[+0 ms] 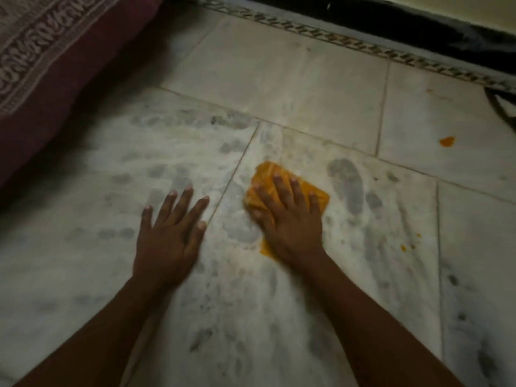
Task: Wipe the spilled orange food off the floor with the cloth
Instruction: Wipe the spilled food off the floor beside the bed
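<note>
Head view, items listed nearest first. Two bare forearms, entering from the bottom edge and reaching forward over a pale grey-veined marble tile floor (293, 79). Left hand (170, 233): palm flat on the floor, fingers spread apart, gripping nothing, lying across a tile joint. Right hand (290, 219): palm down, fingers spread and pressed onto a crumpled orange-yellow cloth (262, 174), which lies flat on the floor just right of the left hand; cloth edges show beyond the fingertips, at the right side of the hand and below the heel of the palm. Small orange food specks (407, 245): scattered on the tile to the right of the right wrist, apart from the cloth. Larger orange food blob (447, 141): farther off on the next tile, up and to the right, well apart from the cloth. Maroon fabric with a pale printed border pattern (42, 51): upper left, lying against the floor. Dark patterned border strip (363, 46) of the floor: along the far edge, with black skirting (405, 20) behind it.
</note>
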